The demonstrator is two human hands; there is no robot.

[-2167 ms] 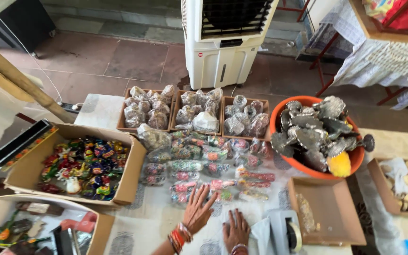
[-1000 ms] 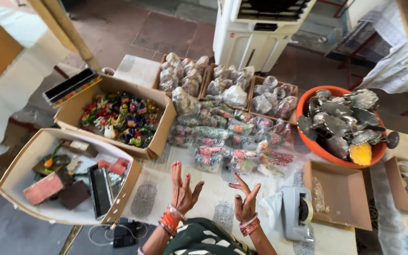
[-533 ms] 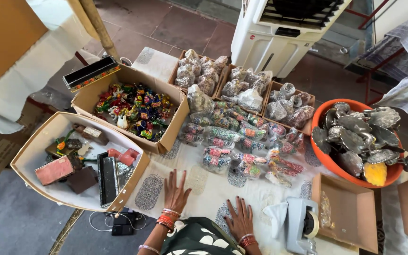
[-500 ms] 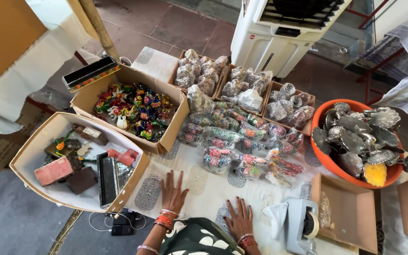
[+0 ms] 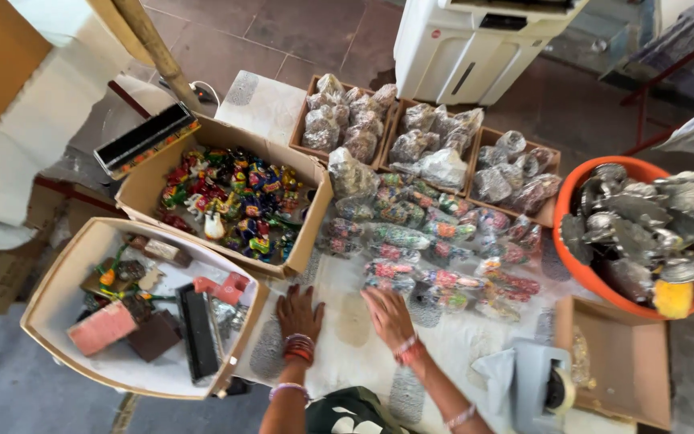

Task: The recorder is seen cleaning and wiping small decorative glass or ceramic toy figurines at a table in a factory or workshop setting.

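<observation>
My left hand lies flat, palm down, on the white cloth, fingers apart, holding nothing. My right hand rests palm down beside it, just below the rows of clear plastic packets filled with colourful small items; its fingertips are close to the nearest packets. Both wrists wear red and beaded bangles. Left of my left hand stands a cardboard box of bright small figurines.
A white-lined box with a pink block and black cases sits at lower left. Three trays of wrapped bundles line the back. An orange tub of metal pieces is at right, near a tape dispenser and a flat box.
Both hands came down from raised, spread-fingered poses to lie flat on the cloth. The view swung left, bringing the two boxes on the left into sight.
</observation>
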